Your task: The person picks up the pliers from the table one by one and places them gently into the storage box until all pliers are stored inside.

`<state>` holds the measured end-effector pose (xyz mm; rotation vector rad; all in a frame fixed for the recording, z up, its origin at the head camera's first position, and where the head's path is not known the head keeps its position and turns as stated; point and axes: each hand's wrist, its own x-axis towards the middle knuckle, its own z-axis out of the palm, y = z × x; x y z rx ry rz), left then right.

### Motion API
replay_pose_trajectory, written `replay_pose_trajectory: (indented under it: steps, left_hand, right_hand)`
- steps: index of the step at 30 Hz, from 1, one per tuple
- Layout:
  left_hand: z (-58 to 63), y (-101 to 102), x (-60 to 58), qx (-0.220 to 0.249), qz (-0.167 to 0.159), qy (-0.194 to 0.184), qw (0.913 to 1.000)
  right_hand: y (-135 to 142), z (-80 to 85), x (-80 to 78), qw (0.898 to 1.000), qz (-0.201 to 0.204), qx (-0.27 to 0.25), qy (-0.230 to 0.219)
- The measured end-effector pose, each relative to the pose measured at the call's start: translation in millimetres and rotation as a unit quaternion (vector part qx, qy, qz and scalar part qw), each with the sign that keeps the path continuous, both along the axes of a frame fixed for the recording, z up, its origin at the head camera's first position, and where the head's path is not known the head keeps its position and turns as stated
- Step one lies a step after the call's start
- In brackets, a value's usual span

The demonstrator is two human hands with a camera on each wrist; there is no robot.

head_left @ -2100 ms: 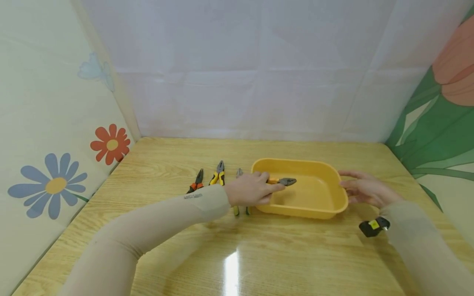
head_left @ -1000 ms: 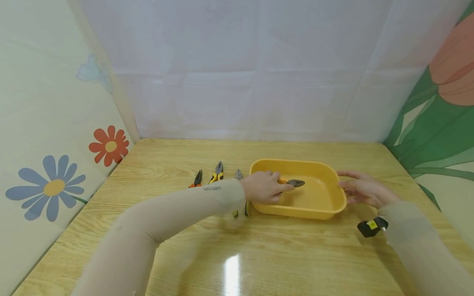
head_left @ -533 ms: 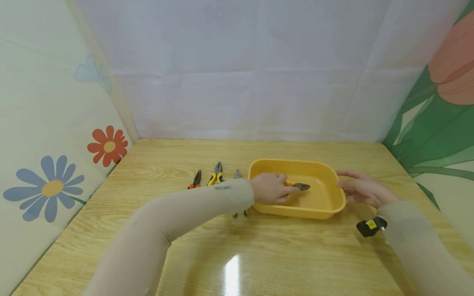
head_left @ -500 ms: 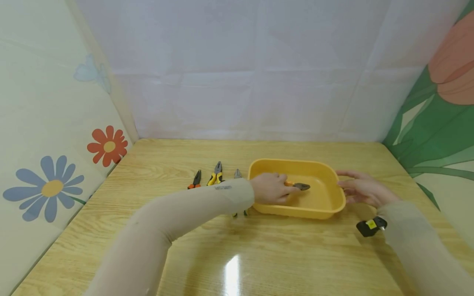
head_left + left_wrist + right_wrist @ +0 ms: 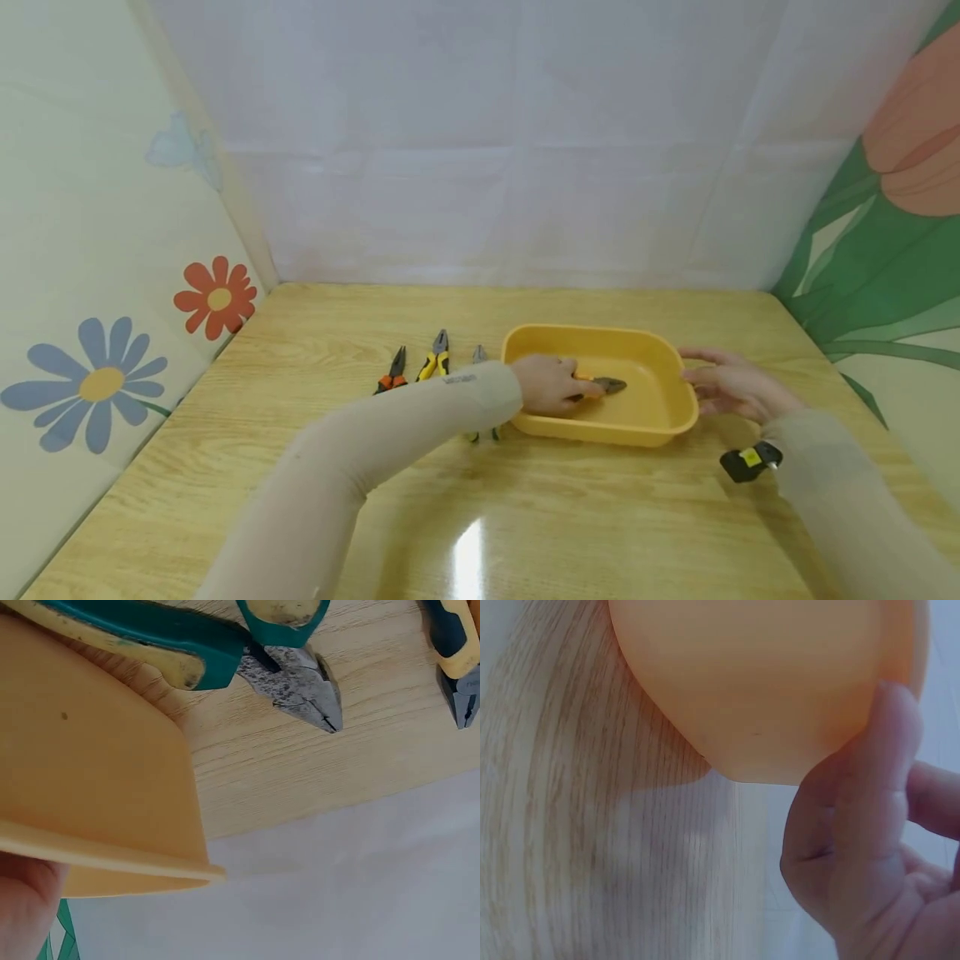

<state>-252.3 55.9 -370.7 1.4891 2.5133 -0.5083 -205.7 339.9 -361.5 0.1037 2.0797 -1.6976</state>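
Note:
My left hand (image 5: pixel 546 385) reaches over the left end of a yellow plastic tray (image 5: pixel 600 431) and grips orange-handled pliers (image 5: pixel 612 385). Their dark metal head points right, low inside the tray, while the fingers partly cover the handles. In the left wrist view, only a bit of that hand (image 5: pixel 26 907) shows past the tray rim; the held pliers are hidden there. At the tray's right end, my right hand (image 5: pixel 738 387) touches the outer wall with loosely bent fingers. The right wrist view shows its thumb (image 5: pixel 892 735) against the wall just below the rim.
Left of the tray lie pliers with green and yellow handles (image 5: pixel 296 686), partly under the left forearm in the head view. Beyond them are yellow-black pliers (image 5: pixel 440 343) and orange-black pliers (image 5: pixel 397 362). A white sheet (image 5: pixel 525 208) hangs behind the wooden table (image 5: pixel 600 517).
My left hand has moved right and slightly down into the tray, carrying the orange-handled pliers deeper in. The right hand has stayed at the tray's right end.

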Motion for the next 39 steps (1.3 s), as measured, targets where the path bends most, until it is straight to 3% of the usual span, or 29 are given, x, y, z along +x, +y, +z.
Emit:
replay_pose_trajectory:
  steps: [8, 17, 23, 28, 32, 39]
  left_hand:
    - [-1.0, 1.6, -0.3, -0.013, 0.026, -0.036, 0.9989]
    - [-2.7, -11.1, 0.3, 0.063, 0.072, -0.056, 0.9938]
    - [8.1, -28.7, 11.7, 0.127, 0.087, -0.040, 0.9873]
    - [16.7, -42.0, 22.6, 0.156, 0.064, -0.007, 0.9856]
    - [15.8, -51.2, 27.5, 0.165, 0.052, 0.028, 0.9846]
    - [12.5, -68.8, 33.7, 0.221, 0.059, 0.044, 0.9726]
  right_hand:
    - [-1.1, 1.5, 1.7, 1.000, -0.003, 0.006, 0.002]
    - [-0.6, 2.0, 2.9, 1.000, -0.001, 0.023, 0.001]
    - [-1.5, 3.1, 3.0, 1.000, 0.001, 0.028, 0.001]
    - [-1.1, 2.8, 3.1, 1.000, 0.002, 0.030, 0.001]
    - [-0.3, 2.1, 2.6, 1.000, 0.004, 0.028, 0.003]
    - [-1.0, 2.8, 2.5, 1.000, 0.005, 0.029, 0.001]
